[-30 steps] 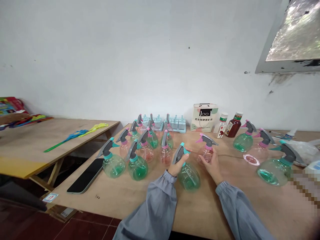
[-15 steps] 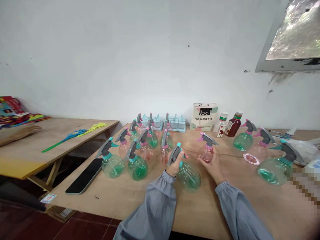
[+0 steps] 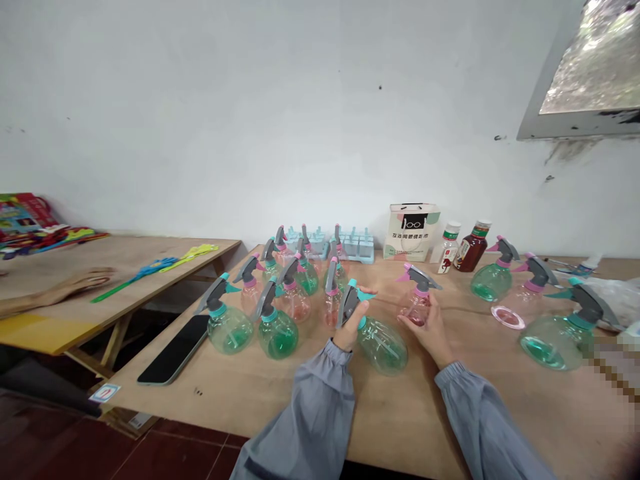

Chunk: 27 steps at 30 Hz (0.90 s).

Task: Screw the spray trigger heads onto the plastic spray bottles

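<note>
Head view: both of the wearer's grey sleeves are in frame, with the hands at the near middle of the table [image 3: 310, 407].
Green spray bottle [image 3: 386, 347]: tilted on the table between the two hands. Its round body rests on the board and its grey trigger head is raised.
Long axis: runs from the trigger head at 11 o'clock to the body at 4 o'clock.
Left hand [image 3: 351, 328]: clamped round the neck just under the trigger head, thumb up beside the teal nozzle.
Governing relation: the body lies at 4 o'clock from the left grip. The left hand alone holds this bottle. The right hand is just beside its body, and no contact is visible.
Right hand [image 3: 431, 328]: cupped against the lower body of the pink spray bottle [image 3: 419, 301]. Whether the fingers close round it cannot be told.
Pink spray bottle: upright, at 1 o'clock from the green one, nozzle pointing to 9 o'clock.
Bottle cluster [image 3: 280, 300]: upright green and pink sprayers at 9 to 10 o'clock.
Phone [image 3: 173, 359]: flat near the left table edge.
Far edge: ice moulds [image 3: 353, 245], paper bag [image 3: 413, 231].
Right side: three more sprayers [image 3: 530, 293].
Second table [image 3: 50, 320]: at 9 o'clock, with another person's hand [image 3: 83, 283] resting on it.
</note>
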### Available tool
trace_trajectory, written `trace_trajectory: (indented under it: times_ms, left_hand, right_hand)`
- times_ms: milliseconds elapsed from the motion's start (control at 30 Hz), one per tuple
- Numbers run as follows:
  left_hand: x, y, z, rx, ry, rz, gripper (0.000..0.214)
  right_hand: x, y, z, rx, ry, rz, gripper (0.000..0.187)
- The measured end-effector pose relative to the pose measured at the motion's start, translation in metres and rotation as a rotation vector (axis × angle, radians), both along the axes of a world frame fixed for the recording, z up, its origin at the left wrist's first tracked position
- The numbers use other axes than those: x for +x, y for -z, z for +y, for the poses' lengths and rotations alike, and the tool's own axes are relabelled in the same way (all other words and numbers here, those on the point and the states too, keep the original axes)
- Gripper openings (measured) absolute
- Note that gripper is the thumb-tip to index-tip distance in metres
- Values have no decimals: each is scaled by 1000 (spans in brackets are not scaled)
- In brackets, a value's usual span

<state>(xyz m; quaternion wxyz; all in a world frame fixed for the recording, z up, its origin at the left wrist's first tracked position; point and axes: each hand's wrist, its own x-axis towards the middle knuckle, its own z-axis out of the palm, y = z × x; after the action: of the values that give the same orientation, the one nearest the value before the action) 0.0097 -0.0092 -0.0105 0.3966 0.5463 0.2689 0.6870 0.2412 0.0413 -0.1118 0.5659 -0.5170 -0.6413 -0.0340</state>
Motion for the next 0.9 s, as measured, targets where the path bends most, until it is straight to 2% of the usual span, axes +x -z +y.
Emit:
trace_trajectory:
  times_ms: [133,200,267,367,500,633,767,833,900]
  left_hand:
    - [-1,-4,-5,4,-23,74,41]
    - [-2,-8,-10,46,-36,199,43]
    - [-5,-12,-16,122,-90,352,37]
    - [-14,-14,-28,205,-254,528,25]
    - [-34,-4,-40,132,-537,636,35]
    - [-52,7,-34,88,-758,609,51]
    - [-64,10,-19,155,-842,569,71]
    - [-67,13,-16,278,-927,496,79]
    - [-63,19,-21,499,-1079,336,78]
  right_hand:
    - [1,1,1,-10,-5,3,108]
    - [2,2,2,-8,-2,2,108]
    - [2,3,2,-9,3,6,108]
    - [2,2,0,-23,-9,8,108]
    - [2,0,-2,-34,-9,16,109]
    - [0,0,-3,-5,8,-2,107]
    - [1,0,-6,-6,28,-27,105]
    - [1,0,-8,-18,25,-43,98]
    - [1,-2,-11,-24,12,-51,88]
